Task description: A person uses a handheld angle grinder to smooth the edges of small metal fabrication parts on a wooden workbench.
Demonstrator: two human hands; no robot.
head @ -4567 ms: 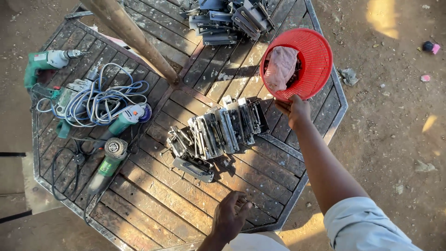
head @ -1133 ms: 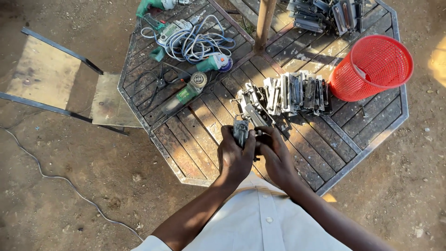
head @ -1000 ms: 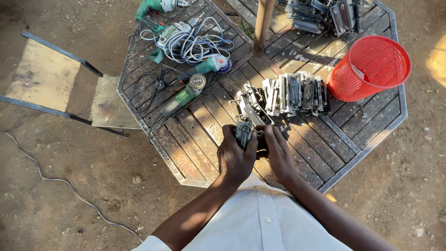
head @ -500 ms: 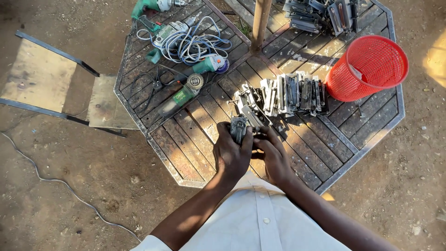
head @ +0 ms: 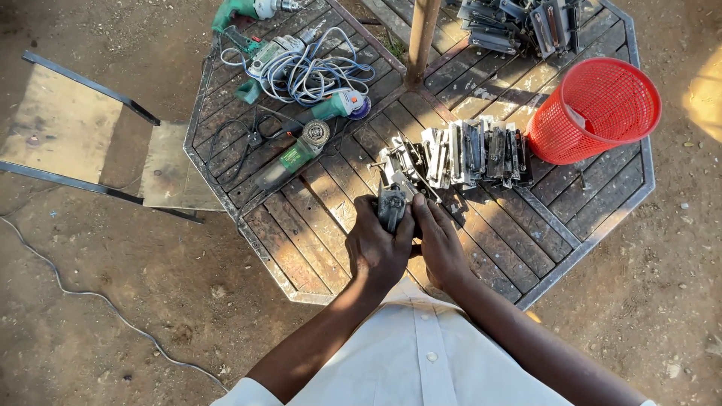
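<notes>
My left hand (head: 377, 248) and my right hand (head: 440, 244) are both closed around a small dark metal part (head: 392, 206) held just above the near edge of an octagonal slatted wooden table (head: 301, 252). Right behind the hands stands a row of several similar grey metal parts (head: 470, 153), set on edge side by side. A red plastic mesh basket (head: 594, 113) stands to the right of that row with a pale cloth inside.
Green power tools: an angle grinder (head: 295, 155), a drill (head: 244, 10) and others tangled in white cable (head: 312, 69) lie at the table's far left. A wooden post (head: 421, 37) rises mid-table. More metal parts (head: 519, 22) are piled far right. A metal-framed chair (head: 83, 143) stands left; a cable (head: 83, 293) runs over the dirt.
Since 4.6 s ago my right hand left the red basket and both hands took up one metal part at the near edge. Over the last second the hands barely shift.
</notes>
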